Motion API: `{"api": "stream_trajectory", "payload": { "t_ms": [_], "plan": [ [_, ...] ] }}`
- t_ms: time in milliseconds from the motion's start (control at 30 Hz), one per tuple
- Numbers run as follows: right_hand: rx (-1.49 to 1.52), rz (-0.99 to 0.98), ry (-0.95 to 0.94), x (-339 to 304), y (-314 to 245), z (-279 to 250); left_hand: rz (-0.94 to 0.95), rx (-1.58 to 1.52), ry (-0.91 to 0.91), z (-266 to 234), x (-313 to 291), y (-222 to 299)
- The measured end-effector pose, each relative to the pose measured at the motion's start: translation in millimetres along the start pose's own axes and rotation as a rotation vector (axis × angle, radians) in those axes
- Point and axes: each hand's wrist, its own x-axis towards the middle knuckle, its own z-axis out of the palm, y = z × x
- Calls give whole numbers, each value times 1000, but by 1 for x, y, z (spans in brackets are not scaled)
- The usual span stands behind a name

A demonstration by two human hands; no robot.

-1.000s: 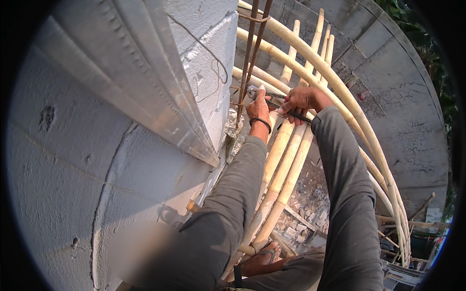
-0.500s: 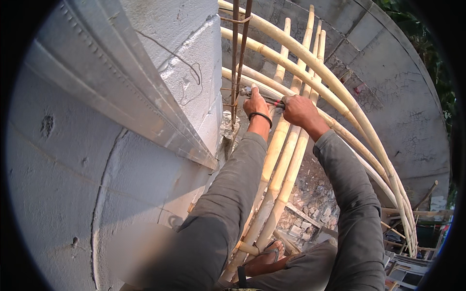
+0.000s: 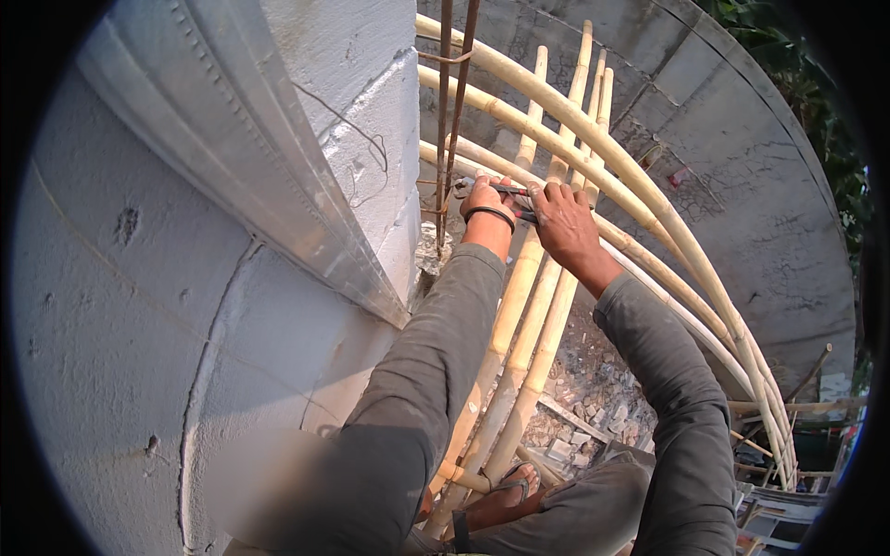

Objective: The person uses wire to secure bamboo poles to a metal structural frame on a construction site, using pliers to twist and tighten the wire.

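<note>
My right hand [image 3: 567,227] is closed around the dark and red handles of a pair of pincers [image 3: 512,191], which stand slightly apart. Further left, my left hand [image 3: 489,202] is closed around the tool near its metal head, its fingers partly hidden by the tool. A dark band circles the left wrist. The pincers' head lies just right of two upright rusty rebars [image 3: 444,120], bound by bent wire ties [image 3: 454,57]. What the jaws touch, if anything, is too small to tell.
Bamboo poles [image 3: 640,185] cross beneath and beyond my hands. On the left, a metal profile [image 3: 278,176] leans along a pale block wall [image 3: 120,306], with loose wire [image 3: 357,130] near it. Rubble [image 3: 593,417] lies below, by my sandalled foot [image 3: 519,482]. A grey concrete wall [image 3: 751,185] stands right.
The pincers' handles have spread apart. My right hand has shifted slightly left and down, its fingers now looser over the handles. My left hand has moved slightly down and left.
</note>
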Motion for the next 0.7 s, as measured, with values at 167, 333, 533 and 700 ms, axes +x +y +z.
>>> {"api": "stream_trajectory", "payload": {
  "t_ms": [167, 333, 533, 700],
  "plan": [
    [188, 92, -425, 20, 21, -15, 15, 41, -3, -2, -15, -6],
    [170, 131, -375, 21, 2, -17, 93, 25, -68, -7, -16, -2],
    [299, 383, -248, -25, -53, 23, 197, 235, 6, -30, -3, -5],
    [366, 366, -341, -25, -59, 22, 129, 268, -140, -44, -1, 7]
  ]
}}
